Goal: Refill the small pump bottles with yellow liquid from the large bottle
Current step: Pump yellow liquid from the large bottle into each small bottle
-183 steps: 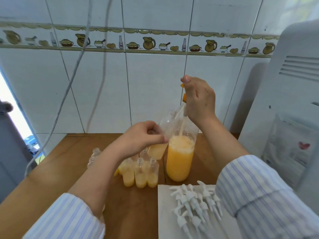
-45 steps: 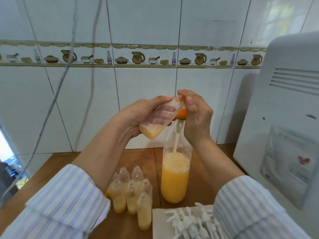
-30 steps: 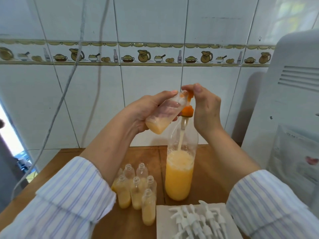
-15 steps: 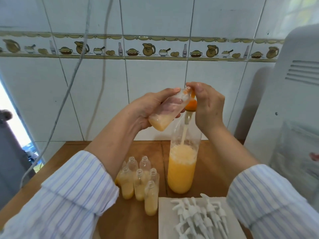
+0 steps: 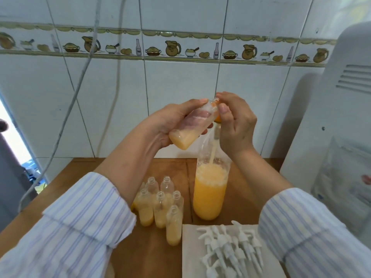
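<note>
1. Head view, hands: left hand (image 5: 170, 125) grips a small pump bottle (image 5: 193, 126) round its body, tilted with the neck up toward the right and the base low on the left. Yellow liquid has pooled in that low end; the upper part is clear.
2. Right hand (image 5: 235, 121) pinches an orange pump top (image 5: 217, 118) at the small bottle's mouth, thumb and fingers curled on it. A pale tube hangs from that top down into the large bottle (image 5: 210, 191).
3. Large bottle stands upright on the wooden table (image 5: 96, 173), directly under both hands. It is clear plastic, more than half full of yellow liquid, with foam on the surface.
4. Left of the large bottle, just beside it, stands a cluster of small open bottles (image 5: 160, 205), uncapped, several part-filled with yellow liquid. They are packed close, touching one another.
5. In front of the large bottle, nearer the person, a white sheet (image 5: 190, 257) lies on the table carrying a heap of white pump heads (image 5: 230, 249).
6. Right of the large bottle stands a white appliance (image 5: 341, 127) with vent slots. Behind the large bottle is a white tiled wall (image 5: 180, 83) with a border of painted jugs, and a cable (image 5: 80, 77) hangs before it on the left.
7. Both forearms come out of rolled striped sleeves (image 5: 80, 221).
</note>
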